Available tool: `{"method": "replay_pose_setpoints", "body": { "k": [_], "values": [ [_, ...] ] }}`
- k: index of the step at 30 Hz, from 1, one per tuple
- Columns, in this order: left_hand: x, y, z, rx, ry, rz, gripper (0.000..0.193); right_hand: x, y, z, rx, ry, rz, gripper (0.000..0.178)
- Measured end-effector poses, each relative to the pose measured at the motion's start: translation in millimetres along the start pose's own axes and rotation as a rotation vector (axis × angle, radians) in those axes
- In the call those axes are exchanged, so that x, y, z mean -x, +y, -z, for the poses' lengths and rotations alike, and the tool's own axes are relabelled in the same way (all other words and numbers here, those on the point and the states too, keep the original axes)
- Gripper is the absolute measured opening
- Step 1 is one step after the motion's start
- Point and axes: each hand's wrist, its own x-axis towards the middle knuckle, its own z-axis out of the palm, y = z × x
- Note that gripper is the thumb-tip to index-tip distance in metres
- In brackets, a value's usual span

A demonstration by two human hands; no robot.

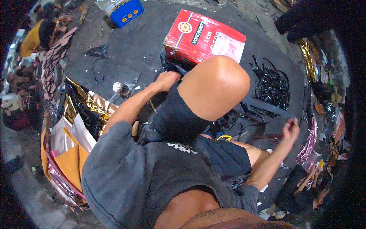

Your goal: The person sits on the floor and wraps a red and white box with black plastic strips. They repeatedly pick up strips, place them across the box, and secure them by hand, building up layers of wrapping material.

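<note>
My left hand (168, 81) is left of my raised bare knee, its fingers curled against a black glossy sheet (172, 68). The knee hides the rest of that sheet. Just beyond stands a red carton (183, 40) with a torn pale patch. Out to the right, my right hand (291, 131) is closed on the end of a dark strip (270, 108), blurred by motion, which runs back toward the knee. A tangled heap of black strips (271, 82) lies on the dark mat (129, 49) just beyond it.
At far left stands a blue tin (127, 15). Brownish flat pieces (57, 57) are piled beside a person in yellow (32, 38). Gold, silver and orange sheets (74, 149) fill the space left of me. Gold strips (307, 61) and pink strips (308, 141) border the right.
</note>
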Motion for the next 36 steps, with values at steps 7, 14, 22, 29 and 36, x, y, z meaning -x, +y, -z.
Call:
{"method": "replay_pose_setpoints", "body": {
  "k": [7, 14, 22, 29, 36],
  "values": [
    [34.0, -53.9, -40.8, -0.209, 0.026, 0.026, 0.025, -0.4, -218.8, 174.2, 0.135, 0.355, 0.448, 0.021],
    [37.0, -66.3, -24.7, -0.395, -0.253, 0.092, 0.027, 52.0, -306.1, 187.5, 0.358, 0.450, 0.587, 0.041],
    [-23.0, 99.4, 54.9, 0.953, 0.039, -0.126, 0.015, 220.8, -96.4, -91.0, 1.073, -0.211, 0.521, 0.024],
    [-79.5, 210.8, 74.4, 1.512, -0.557, -0.454, 0.034, 240.5, 64.9, -274.6, 0.873, -1.126, 0.347, 0.020],
    [-52.5, 98.2, 159.0, 0.695, -0.394, -0.005, 0.019, 125.7, 69.7, -303.9, 0.690, -0.649, 0.435, 0.019]
  ]
}}
